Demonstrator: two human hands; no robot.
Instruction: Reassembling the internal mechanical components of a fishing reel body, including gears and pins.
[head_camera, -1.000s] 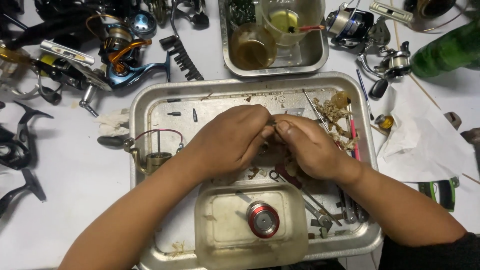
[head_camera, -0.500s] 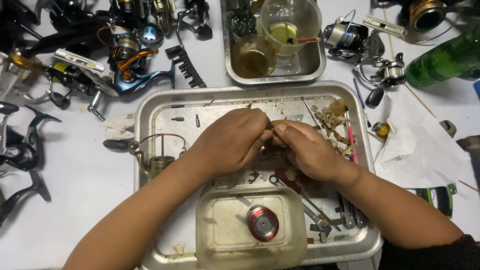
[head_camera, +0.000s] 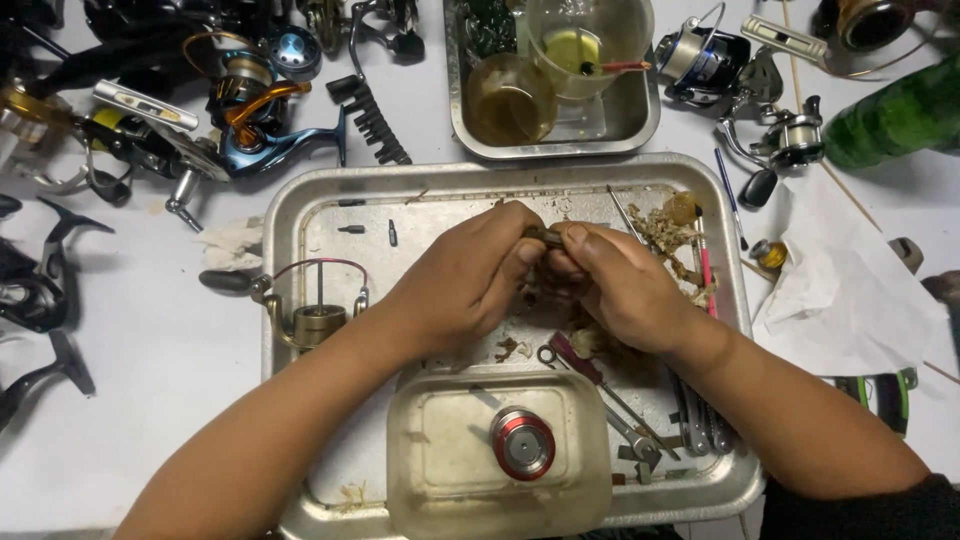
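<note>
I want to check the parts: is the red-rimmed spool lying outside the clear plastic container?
No. The red-rimmed spool lies inside the clear plastic container, which sits at the near end of the metal tray.

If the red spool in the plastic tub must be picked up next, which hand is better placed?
Probably the right hand. The red spool lies below and slightly left of it in the plastic tub. The left hand seems to grip the small part more fully, so it could keep holding.
</note>
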